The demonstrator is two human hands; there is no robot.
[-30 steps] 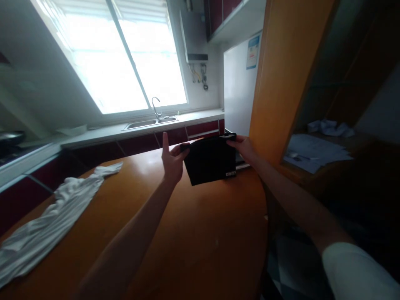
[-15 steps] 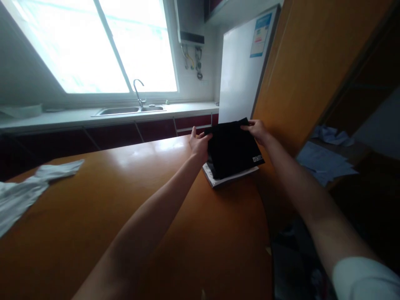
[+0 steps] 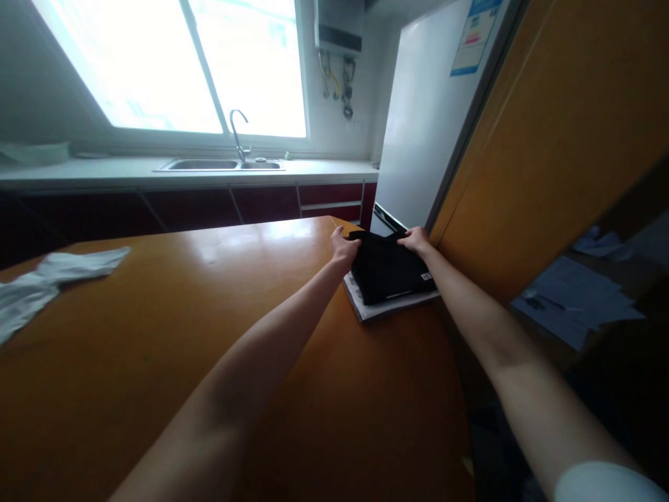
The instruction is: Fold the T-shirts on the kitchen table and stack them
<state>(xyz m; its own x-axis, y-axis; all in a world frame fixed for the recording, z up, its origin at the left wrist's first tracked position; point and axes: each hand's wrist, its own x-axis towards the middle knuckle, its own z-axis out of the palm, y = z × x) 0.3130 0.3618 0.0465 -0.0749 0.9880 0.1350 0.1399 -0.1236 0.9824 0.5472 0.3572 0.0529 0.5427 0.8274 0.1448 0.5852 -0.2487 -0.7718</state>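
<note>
Hands, head view: left hand [image 3: 345, 249] pinched on the far left corner of the black folded cloth [image 3: 389, 268]; right hand [image 3: 415, 240] pinched on its far right corner. Both grips narrow, fingers partly hidden from me.
Black cloth: right part of the table [image 3: 219, 321], over a white flat pad [image 3: 366, 310]. Near edge lies just inside the pad's near edge; I can't tell from my end whether the far edge is raised.
White lettering: near right corner of the cloth, by the right forearm; too small for me to read.
Pad: book-like, near and left edges showing, flat on the wood, close to the table's right edge.
White cloth: rumpled white cloth [image 3: 60, 272] at the table's left, well apart from both hands.
Arms: both bare, reaching in from the near side; white sleeve [image 3: 606, 482] at near right.
Far side: I get a counter [image 3: 318, 166] with a double sink [image 3: 201, 165] and tall faucet [image 3: 237, 132], bright window [image 3: 151, 63] behind, dark red cabinets [image 3: 266, 203] below.
Right side: pale fridge [image 3: 418, 111] with a blue-and-white label, orange wood panel [image 3: 569, 90], loose papers [image 3: 580, 296] beyond the table edge.
</note>
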